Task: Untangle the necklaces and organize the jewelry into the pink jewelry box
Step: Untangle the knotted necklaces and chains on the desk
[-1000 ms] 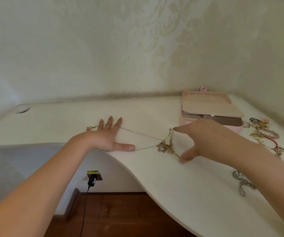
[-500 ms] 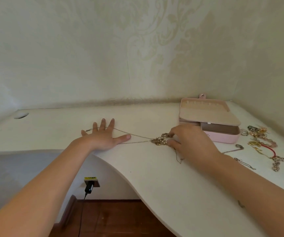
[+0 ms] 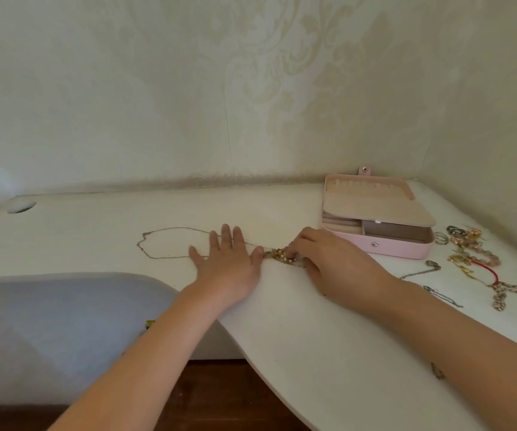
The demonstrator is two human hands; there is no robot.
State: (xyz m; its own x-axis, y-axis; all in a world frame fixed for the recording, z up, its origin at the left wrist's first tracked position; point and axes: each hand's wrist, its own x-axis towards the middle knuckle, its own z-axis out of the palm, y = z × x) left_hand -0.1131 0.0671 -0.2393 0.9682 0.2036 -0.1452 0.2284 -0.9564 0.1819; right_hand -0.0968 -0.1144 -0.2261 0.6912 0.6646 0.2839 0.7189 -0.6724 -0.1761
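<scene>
On a smooth white desk (image 3: 313, 337), the left hand (image 3: 226, 265) lies flat, fingers straight, pressing down a thin metal chain (image 3: 164, 241) whose long loop runs away to the left. Touching its thumb on the right is a knotted gold clump of necklaces (image 3: 277, 256); the right hand (image 3: 338, 269), nearer it, curls its fingers round it. The open pink jewelry box (image 3: 400, 248) stands just behind

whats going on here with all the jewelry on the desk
A person is working on tangled necklaces on a white desk. The left hand lies flat, fingers straight, over a thin chain that loops out to the left. The right hand curls its fingers around the tangled gold cluster beside the left thumb. The pink jewelry box stands open behind the right hand. Loose rings and bracelets lie on the desk to its right.
</scene>
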